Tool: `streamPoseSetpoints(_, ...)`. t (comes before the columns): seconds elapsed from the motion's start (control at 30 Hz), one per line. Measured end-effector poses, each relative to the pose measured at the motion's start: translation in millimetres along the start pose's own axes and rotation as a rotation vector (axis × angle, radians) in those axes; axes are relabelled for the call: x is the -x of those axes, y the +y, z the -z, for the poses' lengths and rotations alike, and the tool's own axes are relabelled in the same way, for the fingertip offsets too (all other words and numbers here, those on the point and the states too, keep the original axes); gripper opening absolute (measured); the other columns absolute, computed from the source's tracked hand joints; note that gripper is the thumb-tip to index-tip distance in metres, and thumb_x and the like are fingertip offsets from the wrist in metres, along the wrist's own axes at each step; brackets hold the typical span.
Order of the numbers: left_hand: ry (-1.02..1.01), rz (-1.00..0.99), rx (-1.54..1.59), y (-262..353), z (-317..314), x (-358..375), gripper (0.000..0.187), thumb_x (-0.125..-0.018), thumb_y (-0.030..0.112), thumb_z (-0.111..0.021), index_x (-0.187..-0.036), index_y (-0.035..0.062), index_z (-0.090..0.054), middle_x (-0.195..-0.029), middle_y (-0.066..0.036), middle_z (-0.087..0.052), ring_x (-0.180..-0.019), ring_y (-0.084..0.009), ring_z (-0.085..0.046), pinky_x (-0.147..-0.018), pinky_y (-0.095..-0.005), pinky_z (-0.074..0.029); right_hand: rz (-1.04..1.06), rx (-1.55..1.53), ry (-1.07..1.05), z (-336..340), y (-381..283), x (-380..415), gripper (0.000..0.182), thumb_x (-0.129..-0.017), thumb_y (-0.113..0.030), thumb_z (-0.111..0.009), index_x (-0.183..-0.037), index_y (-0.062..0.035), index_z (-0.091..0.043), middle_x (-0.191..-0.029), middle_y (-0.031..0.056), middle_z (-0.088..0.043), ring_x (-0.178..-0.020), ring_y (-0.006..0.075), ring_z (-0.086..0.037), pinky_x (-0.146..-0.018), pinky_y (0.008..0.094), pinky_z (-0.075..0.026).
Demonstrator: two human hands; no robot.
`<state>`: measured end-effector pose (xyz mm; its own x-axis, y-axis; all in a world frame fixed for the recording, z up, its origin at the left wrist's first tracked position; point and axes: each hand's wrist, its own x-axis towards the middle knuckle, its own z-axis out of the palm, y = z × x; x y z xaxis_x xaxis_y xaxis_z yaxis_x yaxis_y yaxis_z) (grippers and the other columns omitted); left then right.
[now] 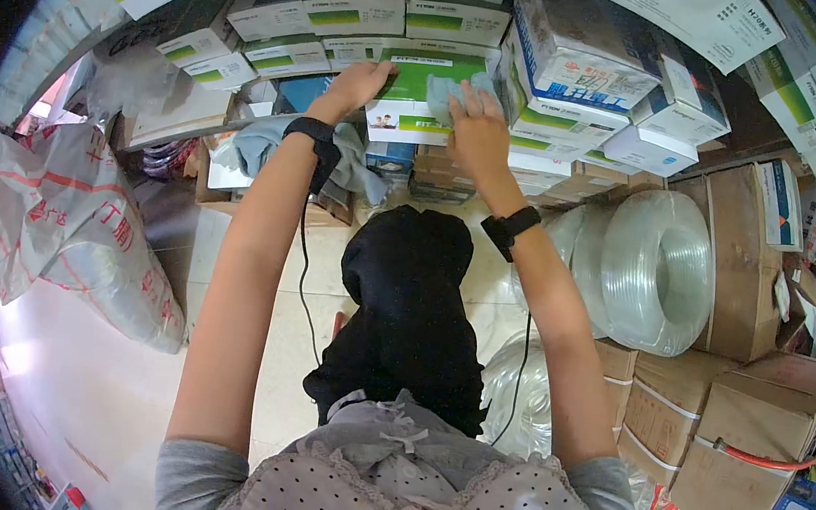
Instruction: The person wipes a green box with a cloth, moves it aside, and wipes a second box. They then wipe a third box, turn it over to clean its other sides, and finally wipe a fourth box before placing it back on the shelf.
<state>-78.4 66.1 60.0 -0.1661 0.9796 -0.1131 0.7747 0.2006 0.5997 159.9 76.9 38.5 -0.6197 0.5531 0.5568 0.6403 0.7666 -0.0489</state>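
A green and white cardboard box (pixel 413 79) sits on the shelf straight in front of me, among similar boxes. My left hand (pixel 354 90) is at the box's upper left edge, its fingers bent over and touching it. With my right hand (pixel 480 127) I hold a light blue cloth (pixel 443 96) against the right part of the box's top. The fingers of that hand are partly spread over the cloth. Both wrists wear black bands.
Stacked boxes (pixel 455 21) line the shelf. A grey-blue cloth (pixel 353 163) hangs below left. Coils of clear hose (pixel 628 270) and brown cartons (pixel 760 436) stand on the right. A large printed plastic sack (pixel 79 228) leans at left. Black cables run from both wrists.
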Motion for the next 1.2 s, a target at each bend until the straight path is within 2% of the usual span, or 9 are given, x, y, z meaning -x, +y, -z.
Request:
streamPoseSetpoints(0.13,-0.009,0.038,-0.016,6.0,2.6,3.5,0.053,-0.084,0.042,-0.027,-0.107,0.0068,-0.060,-0.109,-0.022,-0.056,-0.103,-0.0388,-0.050,-0.090,-0.0399,-0.037,0.059,-0.055,-0.041,2.5,-17.7,-16.6,0.041,-0.064,-0.011,-0.059,-0.104,-0.0061,-0.058,-0.122,0.0139,-0.049,-0.110,0.0322,-0.046,-0.096,0.0397,-0.035)
streamPoseSetpoints(0.33,-0.005,0.052,0.139,-9.1,-6.5,-7.0,0.056,-0.084,0.045,-0.029,-0.099,0.0017,-0.061,-0.107,-0.024,-0.056,-0.102,-0.0397,-0.050,-0.088,-0.0412,-0.038,0.176,-0.241,0.093,-16.2,-58.6,-33.9,0.037,-0.062,-0.005,-0.056,-0.099,-0.0050,-0.062,-0.116,0.0129,-0.054,-0.105,0.0331,-0.050,-0.090,0.0393,-0.041)
streamPoseSetpoints(0.43,0.016,0.026,-0.068,-3.9,-5.7,-6.8,0.053,-0.086,0.044,-0.032,-0.102,0.0015,-0.058,-0.089,-0.022,-0.061,-0.086,-0.0378,-0.055,-0.079,-0.0369,-0.042,0.187,-0.336,0.069,-16.8,-55.6,-33.8,0.031,-0.063,-0.008,-0.056,-0.093,-0.0068,-0.064,-0.110,0.0118,-0.056,-0.105,0.0315,-0.050,-0.090,0.0400,-0.041)
streamPoseSetpoints(0.47,-0.009,0.099,-0.035,1.9,-4.9,-5.2,0.057,-0.084,0.045,-0.030,-0.096,-0.0007,-0.061,-0.105,-0.024,-0.056,-0.102,-0.0399,-0.050,-0.088,-0.0423,-0.038,0.213,-0.315,0.081,-20.8,-49.9,-32.8,0.032,-0.064,-0.007,-0.056,-0.094,-0.0091,-0.064,-0.111,0.0104,-0.056,-0.104,0.0305,-0.051,-0.090,0.0396,-0.041)
streamPoseSetpoints(0.57,-0.074,0.141,-0.079,25.9,8.1,7.2,0.057,-0.085,0.045,-0.029,-0.098,-0.0009,-0.060,-0.109,-0.024,-0.055,-0.103,-0.0401,-0.049,-0.090,-0.0428,-0.037,0.201,-0.306,0.069,-17.3,-35.8,-24.0,0.037,-0.065,-0.007,-0.055,-0.101,-0.0113,-0.063,-0.117,0.0087,-0.054,-0.108,0.0288,-0.049,-0.092,0.0390,-0.040)
streamPoseSetpoints(0.67,0.022,0.096,-0.093,7.3,-3.2,-3.7,0.056,-0.085,0.044,-0.028,-0.100,-0.0001,-0.058,-0.110,-0.025,-0.053,-0.104,-0.0408,-0.048,-0.090,-0.0430,-0.036,0.184,-0.247,0.038,-7.2,-13.0,-10.6,0.044,-0.066,-0.007,-0.056,-0.109,-0.0135,-0.059,-0.123,0.0070,-0.050,-0.111,0.0274,-0.046,-0.094,0.0375,-0.038)
streamPoseSetpoints(0.87,-0.004,-0.001,-0.143,-2.8,-6.0,-7.8,0.051,-0.088,0.042,-0.023,-0.116,0.0116,-0.053,-0.109,-0.024,-0.055,-0.102,-0.0414,-0.050,-0.091,-0.0419,-0.036,0.048,-0.146,0.046,14.3,26.5,15.1,0.056,-0.062,0.001,-0.056,-0.116,-0.0134,-0.053,-0.123,0.0068,-0.049,-0.112,0.0259,-0.046,-0.091,0.0356,-0.041)
streamPoseSetpoints(1.17,-0.004,0.048,-0.148,6.6,-3.8,-3.8,0.048,-0.088,0.038,-0.024,-0.111,0.0074,-0.054,-0.110,-0.026,-0.053,-0.102,-0.0426,-0.048,-0.089,-0.0436,-0.036,0.033,-0.028,0.141,-7.6,17.0,16.1,0.056,-0.060,0.001,-0.057,-0.114,-0.0133,-0.054,-0.122,0.0069,-0.049,-0.111,0.0273,-0.046,-0.091,0.0366,-0.041)
streamPoseSetpoints(1.2,0.005,0.025,-0.144,4.4,-5.2,-5.8,0.052,-0.088,0.040,-0.024,-0.107,0.0035,-0.055,-0.109,-0.026,-0.053,-0.102,-0.0424,-0.048,-0.090,-0.0433,-0.036,0.028,-0.058,0.139,-4.7,13.3,14.8,0.055,-0.060,0.000,-0.057,-0.114,-0.0131,-0.054,-0.123,0.0069,-0.049,-0.111,0.0273,-0.046,-0.091,0.0366,-0.041)
